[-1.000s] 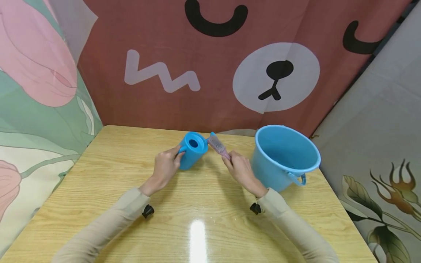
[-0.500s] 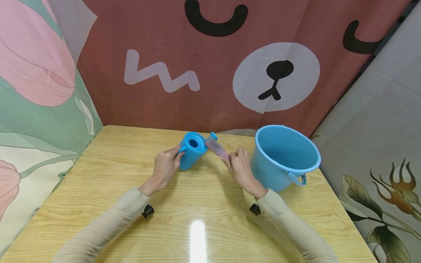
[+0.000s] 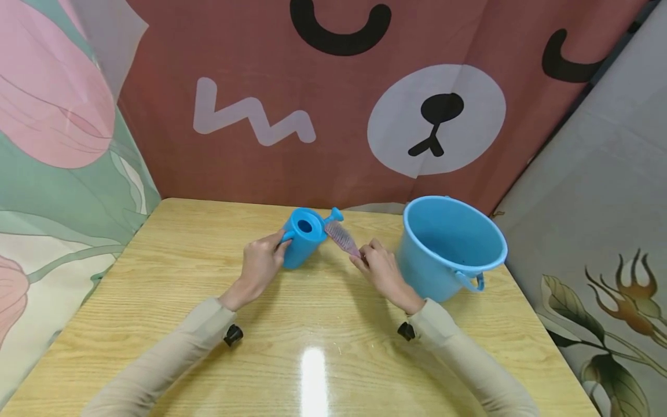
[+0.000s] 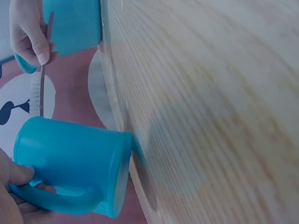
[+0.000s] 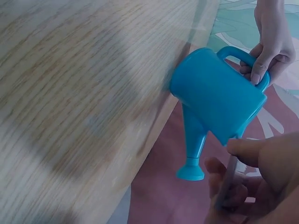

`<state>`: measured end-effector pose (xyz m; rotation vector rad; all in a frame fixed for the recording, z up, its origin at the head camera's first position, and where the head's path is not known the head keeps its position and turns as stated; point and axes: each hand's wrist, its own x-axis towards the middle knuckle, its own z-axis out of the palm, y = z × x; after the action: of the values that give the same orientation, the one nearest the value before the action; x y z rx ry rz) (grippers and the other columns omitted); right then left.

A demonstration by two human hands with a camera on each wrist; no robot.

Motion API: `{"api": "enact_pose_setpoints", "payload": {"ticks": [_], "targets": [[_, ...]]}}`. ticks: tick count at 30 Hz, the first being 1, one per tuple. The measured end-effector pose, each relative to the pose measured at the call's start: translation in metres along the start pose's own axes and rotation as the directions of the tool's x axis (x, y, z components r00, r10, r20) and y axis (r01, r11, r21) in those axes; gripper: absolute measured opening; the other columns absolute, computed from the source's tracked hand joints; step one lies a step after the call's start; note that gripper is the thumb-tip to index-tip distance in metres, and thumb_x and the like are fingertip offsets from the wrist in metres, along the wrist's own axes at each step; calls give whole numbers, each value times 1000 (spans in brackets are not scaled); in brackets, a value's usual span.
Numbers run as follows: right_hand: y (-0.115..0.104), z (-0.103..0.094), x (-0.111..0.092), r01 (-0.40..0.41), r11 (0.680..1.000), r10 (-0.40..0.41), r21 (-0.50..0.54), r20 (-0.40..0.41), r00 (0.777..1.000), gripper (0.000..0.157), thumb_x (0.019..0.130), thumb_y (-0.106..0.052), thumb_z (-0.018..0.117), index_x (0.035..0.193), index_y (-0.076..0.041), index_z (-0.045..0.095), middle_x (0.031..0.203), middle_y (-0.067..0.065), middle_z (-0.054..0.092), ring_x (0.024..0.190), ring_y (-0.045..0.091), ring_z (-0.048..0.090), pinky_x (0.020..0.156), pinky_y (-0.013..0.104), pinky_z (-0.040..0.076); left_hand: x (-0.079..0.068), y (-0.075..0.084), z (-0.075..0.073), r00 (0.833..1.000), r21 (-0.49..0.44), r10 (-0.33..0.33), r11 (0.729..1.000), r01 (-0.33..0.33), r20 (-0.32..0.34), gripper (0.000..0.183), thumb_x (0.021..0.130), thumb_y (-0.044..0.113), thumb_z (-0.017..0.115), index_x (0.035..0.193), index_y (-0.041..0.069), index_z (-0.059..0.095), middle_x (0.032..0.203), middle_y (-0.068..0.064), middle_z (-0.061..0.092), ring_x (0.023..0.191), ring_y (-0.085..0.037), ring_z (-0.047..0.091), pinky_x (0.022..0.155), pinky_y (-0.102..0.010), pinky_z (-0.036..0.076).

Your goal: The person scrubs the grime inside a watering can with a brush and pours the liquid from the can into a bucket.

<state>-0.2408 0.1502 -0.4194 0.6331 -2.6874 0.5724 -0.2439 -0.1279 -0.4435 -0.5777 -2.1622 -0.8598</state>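
Note:
Near the far side of the table, my left hand (image 3: 260, 263) grips the handle of a blue watering can (image 3: 299, 249), fingers curled around it in the right wrist view. The can tilts slightly, its round opening facing up and its spout (image 5: 194, 140) pointing away to the right. My right hand (image 3: 383, 269) pinches the handle of a pink brush (image 3: 341, 236) with pale bristles (image 4: 35, 95). The brush head lies right at the can's upper side by the spout, overlapping it in the head view. Fingers hide most of the brush in the right wrist view.
A larger light-blue bucket (image 3: 417, 272) stands close to the right of my right hand, its handle hanging down at the side. The wooden table (image 3: 182, 278) meets a brown bear-print curtain (image 3: 260, 174) at its back edge. Printed cloths hang on both sides.
The brush has moved from over the spout tip down and left along the can's side, leaving the spout's end showing. My left hand and the watering can stay almost where they were.

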Motion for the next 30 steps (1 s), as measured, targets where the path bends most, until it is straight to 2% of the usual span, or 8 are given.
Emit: {"api": "enact_pose_setpoints", "payload": {"ticks": [4, 8, 12, 18, 25, 30], "targets": [[1, -1, 1, -5, 1000, 6, -21, 35, 999, 29, 94, -21, 72, 72, -4, 62, 68, 4, 50, 57, 17, 46, 50, 33, 42, 1, -1, -1, 1000, 2, 12, 1000, -12, -9, 26, 88, -1, 73, 113, -9, 70, 96, -24, 72, 83, -35, 72, 70, -49, 60], [2, -2, 1, -32, 999, 33, -27, 75, 997, 31, 94, -22, 71, 69, -8, 59, 58, -1, 48, 50, 13, 45, 45, 28, 36, 0, -1, -1, 1000, 6, 17, 1000, -17, -16, 30, 87, 1, 75, 115, -8, 69, 94, -23, 72, 81, -34, 73, 69, -49, 60], [2, -2, 0, -68, 998, 69, -12, 124, 990, 27, 94, -22, 71, 73, -7, 63, 55, -4, 51, 44, 9, 47, 41, 26, 39, 0, -1, -1, 1000, -9, 6, 1000, -6, -9, 31, 88, 1, 74, 117, -8, 68, 96, -23, 72, 81, -34, 73, 69, -49, 60], [3, 0, -1, -145, 989, 146, -21, 212, 966, 27, 95, -25, 69, 75, -8, 62, 52, -5, 53, 41, 8, 50, 40, 25, 43, -1, -1, -1, 1000, -17, -9, 1000, 9, 3, 30, 88, 1, 74, 117, -9, 68, 96, -24, 72, 81, -34, 73, 69, -49, 60], [6, 0, -3, -179, 983, 184, -41, 219, 958, 27, 95, -24, 68, 75, -8, 60, 55, -3, 52, 41, 11, 51, 41, 26, 44, 0, 0, 0, 1000, -16, -8, 1000, 8, 8, 29, 89, 1, 73, 116, -8, 69, 96, -24, 72, 82, -34, 72, 70, -49, 60], [10, 1, -3, -214, 975, 221, -53, 240, 945, 29, 95, -24, 68, 73, -8, 60, 49, -4, 53, 40, 10, 52, 41, 27, 45, 0, 0, 0, 1000, -18, -11, 1000, 11, 15, 31, 89, 0, 73, 118, -9, 68, 98, -24, 72, 83, -34, 72, 71, -48, 60]]}}
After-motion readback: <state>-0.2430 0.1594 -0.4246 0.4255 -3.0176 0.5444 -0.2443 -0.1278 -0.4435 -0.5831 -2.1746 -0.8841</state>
